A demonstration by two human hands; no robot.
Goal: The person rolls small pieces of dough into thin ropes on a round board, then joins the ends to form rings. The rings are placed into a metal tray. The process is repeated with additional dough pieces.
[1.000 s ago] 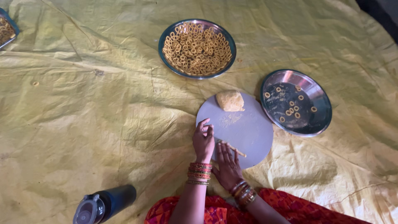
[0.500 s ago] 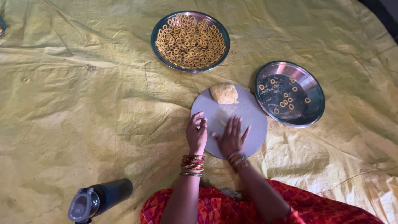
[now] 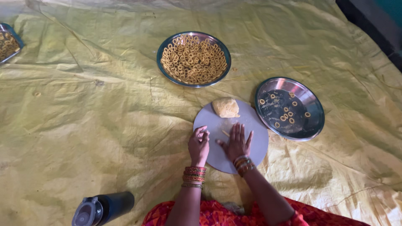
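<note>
A round grey board (image 3: 255,146) lies on the yellow sheet in front of me. A lump of yellow dough (image 3: 225,107) sits at the board's far edge. My right hand (image 3: 237,142) lies flat on the board, fingers spread, over a thin strip of dough (image 3: 225,133) that peeks out by the thumb. My left hand (image 3: 198,145) rests at the board's left edge with fingertips pinched together; whether a bit of dough is between them I cannot tell. Both wrists wear bangles.
A steel plate (image 3: 194,58) heaped with dough rings stands beyond the board. A second steel plate (image 3: 289,109) with several rings sits to the right. A dark bottle (image 3: 102,208) lies at lower left. Another plate's edge (image 3: 7,42) shows far left. The yellow sheet (image 3: 83,117) is wrinkled.
My right hand has slid forward across the board and flattened over the dough strip. My left hand stays at the board's left edge. The camera view has shifted slightly.
</note>
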